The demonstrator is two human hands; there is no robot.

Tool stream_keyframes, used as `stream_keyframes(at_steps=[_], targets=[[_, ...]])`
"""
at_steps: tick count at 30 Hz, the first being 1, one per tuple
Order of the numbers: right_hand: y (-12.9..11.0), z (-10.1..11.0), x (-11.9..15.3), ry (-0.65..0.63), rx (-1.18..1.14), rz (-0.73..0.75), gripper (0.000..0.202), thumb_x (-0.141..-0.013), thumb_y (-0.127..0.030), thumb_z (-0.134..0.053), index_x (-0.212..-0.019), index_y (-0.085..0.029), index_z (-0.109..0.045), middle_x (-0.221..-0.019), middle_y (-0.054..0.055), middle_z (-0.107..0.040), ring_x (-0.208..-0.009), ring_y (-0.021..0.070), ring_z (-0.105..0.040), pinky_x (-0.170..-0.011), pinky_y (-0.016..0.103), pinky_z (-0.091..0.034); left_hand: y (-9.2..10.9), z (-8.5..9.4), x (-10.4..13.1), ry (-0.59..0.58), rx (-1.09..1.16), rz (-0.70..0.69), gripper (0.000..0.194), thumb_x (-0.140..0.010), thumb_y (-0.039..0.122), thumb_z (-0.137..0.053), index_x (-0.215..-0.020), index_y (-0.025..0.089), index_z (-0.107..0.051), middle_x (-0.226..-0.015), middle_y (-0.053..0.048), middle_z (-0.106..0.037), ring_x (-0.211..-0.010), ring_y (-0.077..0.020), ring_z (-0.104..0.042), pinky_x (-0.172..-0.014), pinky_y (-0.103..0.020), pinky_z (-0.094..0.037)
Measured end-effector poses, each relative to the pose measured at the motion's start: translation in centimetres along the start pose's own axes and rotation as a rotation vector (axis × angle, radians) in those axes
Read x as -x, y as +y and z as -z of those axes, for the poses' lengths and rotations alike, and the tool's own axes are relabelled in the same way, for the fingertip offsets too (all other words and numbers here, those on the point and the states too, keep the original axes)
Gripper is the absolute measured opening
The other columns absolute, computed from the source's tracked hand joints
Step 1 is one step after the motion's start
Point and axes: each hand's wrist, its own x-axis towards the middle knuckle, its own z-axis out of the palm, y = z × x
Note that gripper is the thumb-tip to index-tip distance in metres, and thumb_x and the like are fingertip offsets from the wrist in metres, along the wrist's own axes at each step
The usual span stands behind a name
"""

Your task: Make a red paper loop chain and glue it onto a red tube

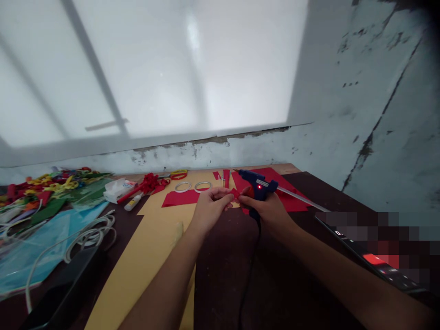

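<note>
My right hand (268, 208) is closed around a blue hot glue gun (257, 181), whose red light glows and whose nozzle points up to the left. A clear glue stick (302, 199) juts from its back. Between the fingertips of my left hand (213, 204) is a small red piece of paper or felt (235, 193); the right fingertips meet it too. Just beyond the hands, two silvery rings (203, 186) rest on or beside a red sheet (178, 198). A larger red sheet (288, 188) lies behind the glue gun.
Yellow-handled scissors (178, 174), a red ribbon flower (151, 183) and a small glue bottle (133, 202) lie left of the rings. Farther left are colourful scraps (41, 190), a white cable (92, 233) and a black box (68, 284). A dark device (364, 256) sits at right.
</note>
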Motion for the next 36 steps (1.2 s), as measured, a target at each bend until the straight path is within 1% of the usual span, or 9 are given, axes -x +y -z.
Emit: stream_keyframes(at_steps=[3, 6, 10, 15, 21, 25, 29, 33, 36], targets=[[-0.16, -0.08, 0.09, -0.008, 0.010, -0.002, 0.033, -0.063, -0.038, -0.082, -0.082, -0.016, -0.067, -0.074, 0.004, -0.066, -0.066, 0.0165, -0.060, -0.061, 0.028, -0.046, 0.10, -0.04, 0.12, 0.046, -0.170, -0.080, 0.013, -0.072, 0.025, -0.072, -0.082, 0.017, -0.071, -0.069, -0.003, -0.069, -0.064, -0.0149, -0.064, -0.062, -0.026, -0.046], [-0.11, -0.04, 0.08, -0.008, 0.029, 0.013, 0.035, -0.063, -0.040, -0.082, -0.082, -0.015, -0.067, -0.074, 0.005, -0.066, -0.067, 0.0167, -0.059, -0.062, 0.028, -0.046, 0.04, 0.01, 0.20, 0.073, -0.294, -0.165, 0.011, -0.074, 0.026, -0.072, -0.080, 0.017, -0.072, -0.070, -0.004, -0.070, -0.064, -0.0159, -0.064, -0.061, -0.027, -0.045], [0.09, 0.06, -0.01, -0.025, -0.018, 0.009, 0.031, -0.064, -0.037, -0.083, -0.081, -0.015, -0.067, -0.074, 0.004, -0.066, -0.067, 0.0159, -0.059, -0.063, 0.028, -0.046, -0.14, 0.04, 0.26, 0.058, -0.309, -0.214, 0.014, -0.076, 0.030, -0.072, -0.081, 0.017, -0.072, -0.074, -0.006, -0.072, -0.067, -0.0174, -0.066, -0.064, -0.028, -0.048], [-0.01, -0.13, 0.03, 0.005, -0.140, -0.071, 0.033, -0.060, -0.033, -0.086, -0.079, -0.015, -0.066, -0.075, 0.004, -0.066, -0.068, 0.0158, -0.061, -0.067, 0.029, -0.048, -0.09, -0.11, 0.48, 0.073, -0.299, -0.278, 0.012, -0.076, 0.029, -0.073, -0.080, 0.017, -0.072, -0.075, -0.007, -0.073, -0.070, -0.0191, -0.069, -0.067, -0.029, -0.052], [0.07, -0.16, -0.15, -0.001, -0.215, -0.089, 0.036, -0.057, -0.033, -0.088, -0.079, -0.016, -0.066, -0.079, 0.005, -0.068, -0.073, 0.0177, -0.066, -0.071, 0.031, -0.052, -0.07, -0.23, 0.77, 0.058, -0.389, -0.363, 0.012, -0.080, 0.028, -0.069, -0.085, 0.018, -0.074, -0.077, -0.006, -0.074, -0.071, -0.0189, -0.070, -0.067, -0.029, -0.054], [0.19, -0.07, -0.32, 0.003, -0.243, -0.084, 0.037, -0.056, -0.033, -0.090, -0.082, -0.017, -0.068, -0.081, 0.005, -0.070, -0.075, 0.0199, -0.068, -0.074, 0.033, -0.053, -0.02, -0.29, 0.76, 0.041, -0.428, -0.382, 0.014, -0.081, 0.026, -0.068, -0.088, 0.017, -0.075, -0.078, -0.006, -0.074, -0.071, -0.0180, -0.069, -0.068, -0.029, -0.055], [0.25, 0.06, -0.31, -0.032, -0.239, -0.073, 0.032, -0.059, -0.032, -0.089, -0.080, -0.017, -0.070, -0.079, 0.004, -0.070, -0.074, 0.0179, -0.066, -0.073, 0.031, -0.051, -0.08, -0.22, 0.56, 0.050, -0.422, -0.385, 0.011, -0.077, 0.025, -0.072, -0.084, 0.016, -0.074, -0.077, -0.005, -0.073, -0.070, -0.0171, -0.069, -0.067, -0.028, -0.055], [0.30, 0.19, -0.36, -0.066, -0.135, -0.034, 0.029, -0.062, -0.035, -0.086, -0.079, -0.017, -0.071, -0.078, 0.004, -0.069, -0.070, 0.0162, -0.062, -0.065, 0.029, -0.047, -0.27, -0.02, 0.41, 0.038, -0.410, -0.368, 0.011, -0.079, 0.027, -0.070, -0.081, 0.016, -0.072, -0.075, -0.005, -0.072, -0.068, -0.0169, -0.068, -0.065, -0.028, -0.053], [0.35, 0.34, -0.48, -0.031, -0.028, 0.017, 0.027, -0.066, -0.036, -0.084, -0.081, -0.018, -0.071, -0.077, 0.004, -0.069, -0.067, 0.0162, -0.060, -0.063, 0.029, -0.045, -0.32, 0.02, 0.43, 0.042, -0.408, -0.370, 0.011, -0.080, 0.027, -0.068, -0.081, 0.016, -0.072, -0.074, -0.005, -0.072, -0.067, -0.0168, -0.067, -0.064, -0.028, -0.053]])
